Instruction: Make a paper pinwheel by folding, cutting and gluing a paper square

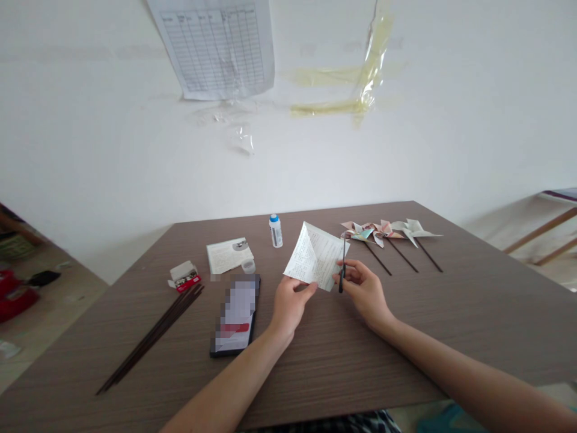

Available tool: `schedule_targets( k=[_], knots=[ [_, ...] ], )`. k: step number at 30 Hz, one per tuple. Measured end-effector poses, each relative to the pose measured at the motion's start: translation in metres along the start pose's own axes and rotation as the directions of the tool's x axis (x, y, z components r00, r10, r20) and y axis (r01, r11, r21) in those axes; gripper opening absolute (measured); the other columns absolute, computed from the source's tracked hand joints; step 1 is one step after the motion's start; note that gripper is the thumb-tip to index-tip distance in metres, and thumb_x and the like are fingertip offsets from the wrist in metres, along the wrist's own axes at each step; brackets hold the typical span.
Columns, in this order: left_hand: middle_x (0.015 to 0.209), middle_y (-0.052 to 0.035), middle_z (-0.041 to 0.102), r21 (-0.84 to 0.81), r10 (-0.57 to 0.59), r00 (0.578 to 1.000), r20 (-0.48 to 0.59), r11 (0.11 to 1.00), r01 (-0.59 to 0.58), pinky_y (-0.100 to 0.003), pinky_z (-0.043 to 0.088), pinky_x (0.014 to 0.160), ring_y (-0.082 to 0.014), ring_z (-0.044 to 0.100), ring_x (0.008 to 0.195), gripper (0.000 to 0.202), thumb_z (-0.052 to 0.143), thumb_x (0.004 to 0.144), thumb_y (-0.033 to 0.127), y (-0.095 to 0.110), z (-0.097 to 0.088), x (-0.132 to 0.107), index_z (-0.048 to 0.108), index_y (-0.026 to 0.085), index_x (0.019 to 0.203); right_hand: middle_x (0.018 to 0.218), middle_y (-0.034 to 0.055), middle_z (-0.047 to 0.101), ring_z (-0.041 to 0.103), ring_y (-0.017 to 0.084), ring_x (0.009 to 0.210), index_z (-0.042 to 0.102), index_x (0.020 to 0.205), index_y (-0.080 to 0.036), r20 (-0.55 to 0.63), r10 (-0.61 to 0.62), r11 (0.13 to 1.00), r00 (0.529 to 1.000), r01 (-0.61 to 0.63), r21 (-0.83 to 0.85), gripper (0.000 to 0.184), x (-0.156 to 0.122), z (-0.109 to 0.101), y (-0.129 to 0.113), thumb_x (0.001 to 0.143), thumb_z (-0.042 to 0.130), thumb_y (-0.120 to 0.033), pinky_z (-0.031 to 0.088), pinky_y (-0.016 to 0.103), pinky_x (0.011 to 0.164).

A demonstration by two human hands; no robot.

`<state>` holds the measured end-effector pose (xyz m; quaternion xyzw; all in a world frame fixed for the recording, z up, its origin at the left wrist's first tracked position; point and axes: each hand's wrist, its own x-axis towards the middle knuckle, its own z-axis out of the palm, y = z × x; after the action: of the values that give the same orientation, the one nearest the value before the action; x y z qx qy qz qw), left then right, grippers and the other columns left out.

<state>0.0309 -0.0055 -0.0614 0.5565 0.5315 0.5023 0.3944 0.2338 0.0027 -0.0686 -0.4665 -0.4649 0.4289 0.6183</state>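
My left hand (291,304) pinches the lower left edge of a square sheet of printed paper (315,255), which is tilted up above the table and shows crease lines. In my right hand (365,294) is a pair of dark-handled scissors (342,273), blades pointing up beside the paper's right corner. Whether the blades touch the paper I cannot tell. Behind my right hand lie several paper pinwheels on dark sticks, among them a whitish pinwheel (412,230) and a reddish pinwheel (382,230).
A blue-capped bottle (276,231) stands near the wall. Leftward lie a stack of paper (228,257), a small clear cup (247,266), an opened small box (184,276), dark sticks (153,334) and a phone (237,316). The brown table (315,373) meets the white wall.
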Motion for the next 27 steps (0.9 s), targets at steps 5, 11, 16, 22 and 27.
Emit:
schedule_targets(
  k=[5, 11, 16, 22, 27],
  knots=[
    [0.103, -0.0106, 0.088, 0.013, 0.016, 1.000, -0.009, 1.000, -0.016, -0.049, 0.061, 0.107, -0.0354, 0.083, 0.108, 0.011, 0.093, 0.083, 0.029, -0.0034, 0.0007, 0.0015, 0.088, 0.024, 0.074, 0.074, 0.0002, 0.076, 0.068, 0.023, 0.072, 0.079, 0.105, -0.023, -0.011, -0.013, 1.000, 1.000, 0.013, -0.004, 0.057, -0.0034, 0.0014, -0.0035, 0.066, 0.106, -0.055, 0.057, 0.039, 0.074],
    [0.107, -0.0097, 0.088, 0.064, 0.031, 0.998, -0.059, 0.998, -0.027, -0.047, 0.060, 0.110, -0.0328, 0.083, 0.110, 0.014, 0.092, 0.085, 0.026, -0.0055, -0.0018, 0.0046, 0.087, 0.026, 0.072, 0.074, -0.0001, 0.077, 0.067, 0.022, 0.070, 0.079, 0.103, -0.024, 0.011, -0.010, 1.000, 1.000, 0.010, -0.006, 0.059, -0.0040, 0.0024, -0.0029, 0.064, 0.108, -0.058, 0.058, 0.039, 0.073],
    [0.108, -0.0095, 0.089, 0.069, 0.035, 0.999, -0.027, 0.997, -0.033, -0.045, 0.062, 0.108, -0.0319, 0.084, 0.109, 0.015, 0.092, 0.088, 0.026, -0.0054, -0.0022, 0.0056, 0.087, 0.026, 0.073, 0.076, 0.0013, 0.079, 0.067, 0.022, 0.070, 0.080, 0.104, -0.024, 0.010, 0.005, 1.000, 1.000, -0.006, 0.010, 0.060, -0.0036, 0.0032, -0.0016, 0.064, 0.108, -0.058, 0.057, 0.038, 0.071],
    [0.114, -0.0106, 0.089, 0.119, 0.039, 0.997, -0.066, 0.992, -0.031, -0.046, 0.060, 0.111, -0.0319, 0.083, 0.113, 0.016, 0.091, 0.089, 0.025, -0.0067, -0.0049, 0.0078, 0.086, 0.025, 0.074, 0.075, 0.0010, 0.077, 0.066, 0.023, 0.071, 0.080, 0.105, -0.023, 0.036, 0.026, 1.000, 0.999, -0.026, 0.014, 0.064, -0.0035, 0.0041, 0.0009, 0.062, 0.110, -0.060, 0.055, 0.038, 0.070],
    [0.116, -0.0111, 0.089, 0.096, 0.053, 0.993, -0.104, 0.994, -0.043, -0.046, 0.059, 0.109, -0.0322, 0.083, 0.113, 0.012, 0.091, 0.088, 0.029, -0.0059, -0.0089, 0.0093, 0.088, 0.024, 0.077, 0.079, 0.0026, 0.080, 0.072, 0.025, 0.076, 0.080, 0.111, -0.024, 0.088, 0.029, 0.999, 0.996, -0.026, -0.039, 0.057, -0.0018, 0.0009, 0.0038, 0.072, 0.102, -0.060, 0.056, 0.039, 0.073]
  ],
)
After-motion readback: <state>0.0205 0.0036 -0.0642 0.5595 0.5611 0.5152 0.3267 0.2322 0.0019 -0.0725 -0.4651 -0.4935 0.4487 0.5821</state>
